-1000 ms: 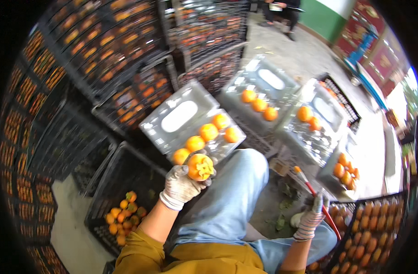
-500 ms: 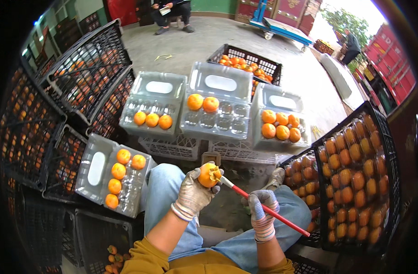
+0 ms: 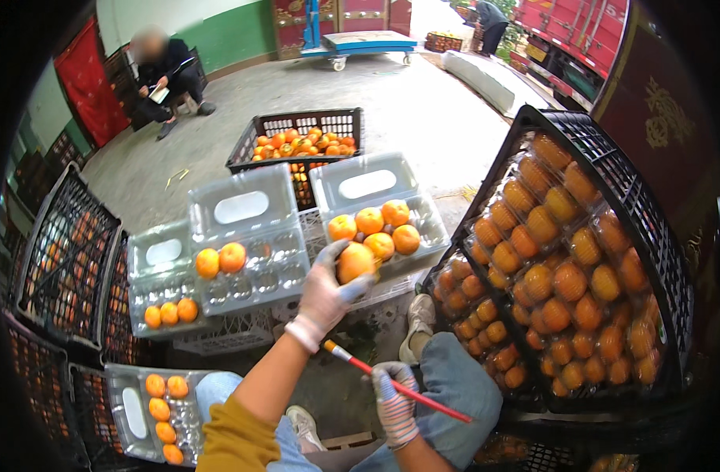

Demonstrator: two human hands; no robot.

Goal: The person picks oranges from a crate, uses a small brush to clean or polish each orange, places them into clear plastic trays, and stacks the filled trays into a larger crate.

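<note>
My gloved left hand [image 3: 325, 293] is closed around an orange persimmon [image 3: 355, 263], held over the near left corner of the right-hand clear plastic clamshell tray [image 3: 429, 228]. Several persimmons [image 3: 381, 246] sit in that tray's cups, partly hidden by my fingers. In my gloved right hand [image 3: 397, 403] is a red-handled brush [image 3: 438, 406], its bristle end pointing up and left, apart from the fruit. Beside it, the middle clamshell tray [image 3: 263, 274] carries two persimmons in its left cups. A further clamshell tray [image 3: 157, 283] to the left holds three.
Another clamshell tray [image 3: 133, 413] with several persimmons lies by my left knee. Black crates of packed fruit [image 3: 564, 291] stand close on my right, more crates [image 3: 70, 252] on the left. A crate of loose persimmons [image 3: 297, 157] is ahead. A seated person [image 3: 167, 79] and a blue trolley [image 3: 368, 43] are beyond.
My left hand has carried the persimmon away from the brush, forward to the right-hand tray. The brush stays in my right hand, lower in view. The view has swung to the right.
</note>
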